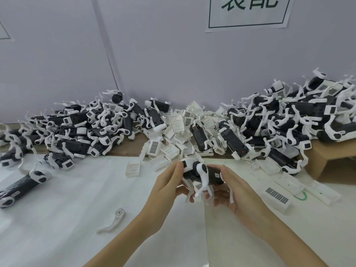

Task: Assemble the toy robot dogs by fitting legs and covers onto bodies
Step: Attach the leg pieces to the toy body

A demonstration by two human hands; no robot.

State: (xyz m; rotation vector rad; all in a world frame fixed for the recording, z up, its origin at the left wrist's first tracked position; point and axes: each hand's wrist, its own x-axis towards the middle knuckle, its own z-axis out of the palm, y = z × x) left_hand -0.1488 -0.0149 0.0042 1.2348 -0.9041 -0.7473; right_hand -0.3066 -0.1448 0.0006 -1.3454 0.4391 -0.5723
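The toy robot dog [202,173] sits in the air just above the middle of the desk [57,218], held between both hands a little in from the far edge where the parts are heaped. The left hand [169,182] pinches the white front end with thumb on top and fingers curled underneath, while the right hand [233,187] wraps round the black rear of the body, thumb lying along its top. Held this way, from both ends, the body is kept level and the white legs hang free below, which I'd judge leaves the flanks and belly open for pressing on the next part. One white leg faces the person squarely, already seated at its hub; whether all four are on I cannot tell, since fingers cover some of them. A loose white leg [113,221] lies on the desk near the front edge, left of the left forearm, within easy reach. Behind the dog, a heap of white covers [173,132] spills from the far edge toward the hands, likely the supply for the cover step. Piles of finished-looking dogs [289,120] are banked against the wall to the right and left of it, and one black body [21,185] lies near the left edge.
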